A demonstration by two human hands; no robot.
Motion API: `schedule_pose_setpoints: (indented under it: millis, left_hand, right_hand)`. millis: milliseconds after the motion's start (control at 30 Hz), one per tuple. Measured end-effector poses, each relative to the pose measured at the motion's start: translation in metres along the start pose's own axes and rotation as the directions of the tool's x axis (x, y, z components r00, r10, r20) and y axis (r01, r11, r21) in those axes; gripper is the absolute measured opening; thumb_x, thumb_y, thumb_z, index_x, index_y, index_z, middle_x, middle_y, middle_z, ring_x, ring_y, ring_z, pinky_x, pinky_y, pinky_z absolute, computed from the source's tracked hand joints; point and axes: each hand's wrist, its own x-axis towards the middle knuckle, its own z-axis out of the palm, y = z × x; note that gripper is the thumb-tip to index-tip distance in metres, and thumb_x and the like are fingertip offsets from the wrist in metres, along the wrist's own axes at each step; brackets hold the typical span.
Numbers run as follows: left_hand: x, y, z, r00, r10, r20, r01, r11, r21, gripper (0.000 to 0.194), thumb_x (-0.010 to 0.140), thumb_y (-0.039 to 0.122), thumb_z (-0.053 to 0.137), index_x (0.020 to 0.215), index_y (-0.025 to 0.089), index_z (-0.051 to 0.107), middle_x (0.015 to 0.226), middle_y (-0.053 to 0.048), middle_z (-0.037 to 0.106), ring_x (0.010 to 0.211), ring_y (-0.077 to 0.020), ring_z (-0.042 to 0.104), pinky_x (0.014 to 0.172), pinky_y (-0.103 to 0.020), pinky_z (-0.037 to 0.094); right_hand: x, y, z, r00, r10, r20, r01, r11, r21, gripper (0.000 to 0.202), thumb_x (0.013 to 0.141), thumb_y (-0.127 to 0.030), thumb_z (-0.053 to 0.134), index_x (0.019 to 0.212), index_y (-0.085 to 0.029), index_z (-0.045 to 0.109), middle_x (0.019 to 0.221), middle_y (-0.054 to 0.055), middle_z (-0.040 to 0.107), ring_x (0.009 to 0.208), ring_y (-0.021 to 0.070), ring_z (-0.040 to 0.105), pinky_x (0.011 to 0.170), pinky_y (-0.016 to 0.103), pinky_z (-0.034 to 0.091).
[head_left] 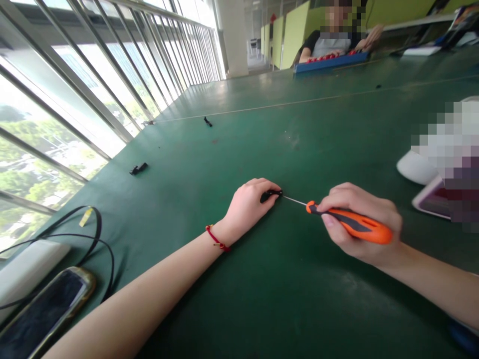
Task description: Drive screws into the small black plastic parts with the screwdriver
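My left hand (251, 202) rests on the green table (247, 299), its thumb and fingers closed on a small black part (270, 194) whose exact kind I cannot make out. In my right hand (361, 224) is a screwdriver (359, 227) with an orange and dark grey handle. Its thin metal shaft points left, and the tip meets or nearly meets the right end of the black part. My left palm hides some of that part.
Small black pieces (138, 168) lie further left and back. A phone (48, 314), a white box (30, 271) and black cables (99, 224) are at lower left. White objects (419, 164) stand at right. Across the table sits a person behind a blue tray (331, 62); a railing lines the left.
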Motion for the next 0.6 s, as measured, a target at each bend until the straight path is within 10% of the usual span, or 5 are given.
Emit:
schedule_pose_setpoints:
  millis: [600]
  left_hand:
    - [0.0009, 0.0016, 0.0004, 1.000, 0.014, 0.000, -0.014, 0.999, 0.030, 0.019, 0.084, 0.020, 0.051, 0.095, 0.020, 0.067, 0.099, -0.001, 0.069, 0.094, -0.0174, 0.062, 0.085, -0.030, 0.049]
  right_hand:
    - [-0.0017, -0.0031, -0.0018, 1.000, -0.017, -0.023, 0.016, 1.000, -0.024, 0.014, 0.073, -0.011, 0.057, 0.079, -0.024, 0.054, 0.064, -0.001, 0.059, 0.056, 0.0146, 0.054, 0.052, 0.032, 0.046]
